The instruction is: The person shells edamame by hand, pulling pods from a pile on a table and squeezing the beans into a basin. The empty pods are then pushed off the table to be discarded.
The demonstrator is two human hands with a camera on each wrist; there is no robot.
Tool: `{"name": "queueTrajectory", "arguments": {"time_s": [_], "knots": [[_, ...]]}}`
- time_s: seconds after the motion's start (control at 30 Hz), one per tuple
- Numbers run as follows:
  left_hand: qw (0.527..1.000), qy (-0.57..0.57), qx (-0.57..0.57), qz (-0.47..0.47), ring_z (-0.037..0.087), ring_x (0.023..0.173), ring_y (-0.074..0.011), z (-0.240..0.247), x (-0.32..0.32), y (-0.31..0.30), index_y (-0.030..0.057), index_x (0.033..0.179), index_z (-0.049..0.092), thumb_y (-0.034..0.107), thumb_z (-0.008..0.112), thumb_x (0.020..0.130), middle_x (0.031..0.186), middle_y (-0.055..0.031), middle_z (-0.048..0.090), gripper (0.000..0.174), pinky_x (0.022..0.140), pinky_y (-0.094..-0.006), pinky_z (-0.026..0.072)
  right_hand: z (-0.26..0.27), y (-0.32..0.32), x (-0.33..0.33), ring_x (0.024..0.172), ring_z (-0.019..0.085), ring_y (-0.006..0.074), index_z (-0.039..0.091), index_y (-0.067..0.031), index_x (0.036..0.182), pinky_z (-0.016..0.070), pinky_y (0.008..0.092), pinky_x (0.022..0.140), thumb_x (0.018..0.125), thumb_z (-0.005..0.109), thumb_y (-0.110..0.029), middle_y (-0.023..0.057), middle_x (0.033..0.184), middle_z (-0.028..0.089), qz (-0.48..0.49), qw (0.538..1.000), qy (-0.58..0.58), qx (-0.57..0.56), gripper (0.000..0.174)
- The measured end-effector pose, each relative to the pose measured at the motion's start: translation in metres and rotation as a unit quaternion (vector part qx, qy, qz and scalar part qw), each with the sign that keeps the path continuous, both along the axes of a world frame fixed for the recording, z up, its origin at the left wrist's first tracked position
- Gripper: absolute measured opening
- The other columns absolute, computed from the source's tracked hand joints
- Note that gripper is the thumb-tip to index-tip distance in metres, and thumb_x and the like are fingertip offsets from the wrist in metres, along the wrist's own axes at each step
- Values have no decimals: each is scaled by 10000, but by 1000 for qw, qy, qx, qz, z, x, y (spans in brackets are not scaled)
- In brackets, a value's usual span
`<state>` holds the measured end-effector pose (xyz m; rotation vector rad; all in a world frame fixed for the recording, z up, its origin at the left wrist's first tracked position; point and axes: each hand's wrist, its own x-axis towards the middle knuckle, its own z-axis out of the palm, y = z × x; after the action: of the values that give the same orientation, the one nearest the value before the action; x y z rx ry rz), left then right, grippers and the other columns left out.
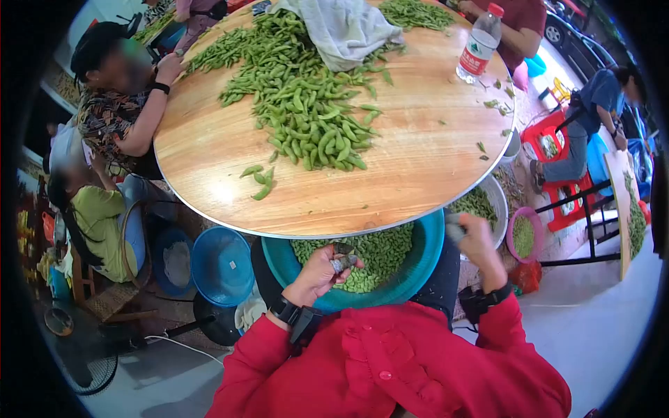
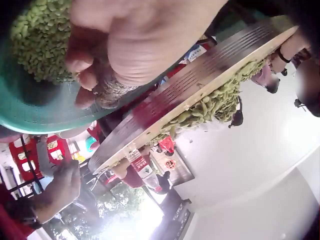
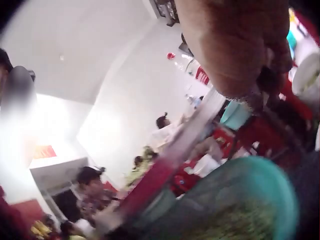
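Over the teal basin of shelled green beans, my left hand has its fingers curled. Grey wrapping covers its thumb and a finger, and no pod shows in its grasp. In the left wrist view, the same hand has its fingers bent in toward the wrapped thumb. My right hand is blurred beside the basin's right rim, with curled fingers and grey wrapping at its fingertips. In the right wrist view, the back of that hand hides its grasp, so I cannot tell whether it holds anything.
A round wooden table overhangs the basin, with piled green pods, a grey cloth and a water bottle. A white basin and pink basin stand right; blue basins stand left. People sit around.
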<state>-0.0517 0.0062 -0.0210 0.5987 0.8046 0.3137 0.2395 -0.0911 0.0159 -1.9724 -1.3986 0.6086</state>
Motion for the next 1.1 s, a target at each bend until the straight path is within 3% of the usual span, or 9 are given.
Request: {"name": "queueTrajectory", "arguments": {"time_s": [0.1,0.27,0.5,0.57,0.77,0.87,0.97,1.0,1.1], "knots": [[1000,-21,-3,20,482,459,-81,3,4,-3,48,882,520,49,527,816,718,-129,599,67,385,-179,341,-7,20,-59,668,565,164,580,11,948,435,286,596,745,587,-96,116,772,611,142,969,204,0,230],[999,-1,47,25,478,421,-78,8,7,-7,56,770,555,67,557,800,643,-104,593,33,357,-179,331,-15,38,-105,647,442,61,574,20,958,406,225,590,781,567,-84,14,729,558,213,893,394,-38,205],[996,30,83,24,454,446,-62,15,11,-10,61,795,571,80,546,807,646,-80,590,34,390,-178,317,-4,35,-112,664,504,75,585,12,915,420,243,603,777,563,-48,30,732,588,168,885,432,-32,152],[991,51,125,-20,447,478,-60,16,13,-12,54,911,546,58,510,819,685,-82,594,99,421,-177,324,-1,36,-111,663,520,82,592,9,884,425,250,593,763,569,-35,50,726,599,170,880,443,-33,130],[977,57,187,-81,439,561,-69,13,9,-15,45,1226,320,3,394,836,809,-82,593,399,497,-186,353,-16,34,-107,642,551,128,612,-5,840,441,269,586,728,564,-10,102,682,606,247,955,161,-32,121],[905,167,361,-153,470,613,-68,13,4,-15,42,1159,426,27,477,825,787,-52,588,338,550,-205,395,-15,28,-90,638,570,239,601,-22,798,446,306,586,698,583,-70,148,711,590,168,967,194,9,112],[826,209,504,-139,507,659,-75,52,0,-5,37,1016,544,31,522,809,758,-31,585,208,592,-218,422,-25,14,-17,593,541,216,580,-16,733,425,319,546,690,593,-90,124,651,560,2,999,22,41,87],[807,216,546,-65,527,685,-82,62,-1,2,28,908,591,18,524,801,741,-25,583,127,614,-223,436,-41,6,15,564,514,200,559,-6,719,407,310,524,691,584,-66,124,625,539,-86,994,26,65,70],[749,281,592,97,576,665,-144,84,-3,48,-8,909,571,6,509,769,730,-99,607,154,617,-261,451,-25,-18,56,597,502,109,581,14,815,396,257,539,744,538,-29,38,643,556,-228,966,-2,122,94]]}}
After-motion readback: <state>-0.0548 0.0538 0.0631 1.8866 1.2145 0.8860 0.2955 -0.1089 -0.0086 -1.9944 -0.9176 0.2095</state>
